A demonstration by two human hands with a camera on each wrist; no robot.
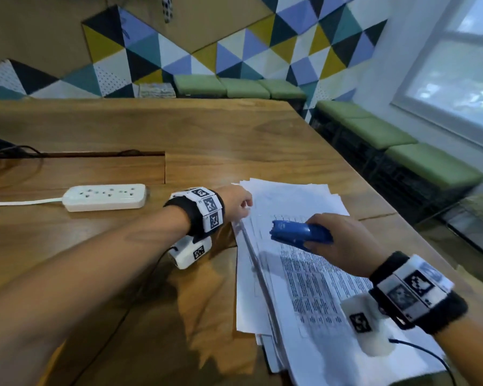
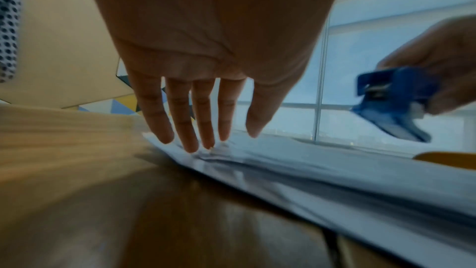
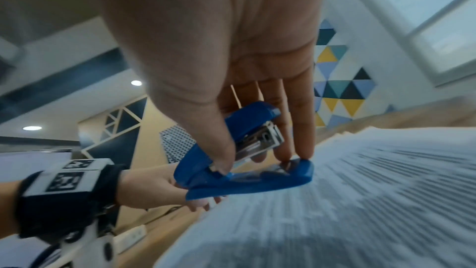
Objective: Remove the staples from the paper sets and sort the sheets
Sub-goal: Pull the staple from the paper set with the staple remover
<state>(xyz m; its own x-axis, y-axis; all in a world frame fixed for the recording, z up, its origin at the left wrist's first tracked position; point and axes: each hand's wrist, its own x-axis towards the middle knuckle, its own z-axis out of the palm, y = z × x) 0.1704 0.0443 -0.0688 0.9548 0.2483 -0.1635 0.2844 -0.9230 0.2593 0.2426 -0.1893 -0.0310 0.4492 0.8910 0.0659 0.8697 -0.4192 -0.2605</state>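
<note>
A loose pile of printed white sheets (image 1: pixel 299 263) lies on the wooden table (image 1: pixel 123 129), right of centre. My left hand (image 1: pixel 236 203) rests at the pile's far left corner, its straight fingertips (image 2: pixel 190 146) pressing the paper stack (image 2: pixel 309 170). My right hand (image 1: pixel 343 243) hovers over the middle of the pile and grips a blue stapler (image 1: pixel 300 232), nose pointing left. In the right wrist view the stapler (image 3: pixel 244 162) is held between thumb and fingers, hinged apart, above the printed sheets (image 3: pixel 360 201). From the left wrist, the stapler (image 2: pixel 394 105) shows at the right.
A white power strip (image 1: pixel 105 196) with its cord lies on the table to the left. A cable slot (image 1: pixel 76 155) runs across the tabletop behind it. Green cushioned benches (image 1: pixel 396 140) line the wall beyond the table's right edge.
</note>
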